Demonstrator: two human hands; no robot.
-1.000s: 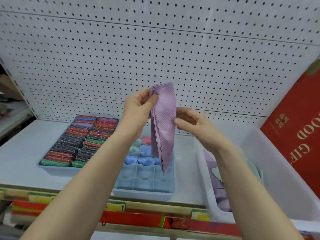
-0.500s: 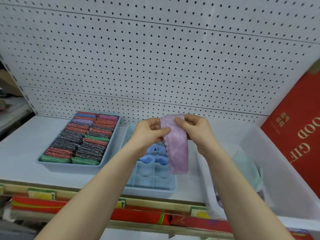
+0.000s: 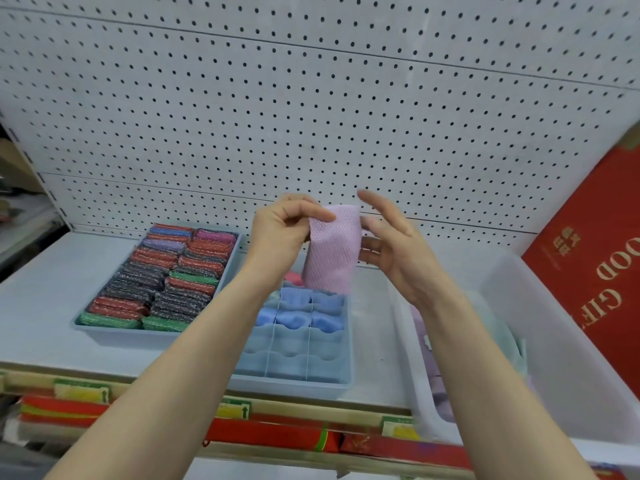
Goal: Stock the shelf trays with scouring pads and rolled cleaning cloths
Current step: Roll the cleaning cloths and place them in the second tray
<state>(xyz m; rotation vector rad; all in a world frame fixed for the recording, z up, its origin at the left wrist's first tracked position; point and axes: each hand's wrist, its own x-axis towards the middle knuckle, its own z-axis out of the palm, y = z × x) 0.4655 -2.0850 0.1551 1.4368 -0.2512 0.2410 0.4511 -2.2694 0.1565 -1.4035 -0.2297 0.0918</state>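
The left hand (image 3: 282, 233) pinches the upper left edge of the pink cloth (image 3: 333, 249) between thumb and curled fingers, taking its weight. The right hand (image 3: 391, 244) is spread and relaxed, fingers (image 3: 372, 202) straight; its palm looks to rest against the cloth's right side, though whether it truly touches is hard to say from this angle. The cloth hangs between the two hands with its long axis near upright, top end at fingertip height, lower end tilted a little to the left. It seems partly rolled into a loose tube.

Directly below the hands, and slightly nearer the person, sits the divided tray (image 3: 294, 386). Several of its cells, just under the cloth's lower end, already hold blue cloth rolls (image 3: 294, 318), and the rows nearest the person are unfilled. So the coming move is likely a short drop down and toward the body; the left hand, already holding the cloth, is better placed to make it.

Both forearms reach forward and up from the bottom corners, wrists level.

Left of the left hand, the tray of scouring pads (image 3: 162, 282) looks full. Right of the right hand stands a clear bin (image 3: 568, 358) with more cloths inside.
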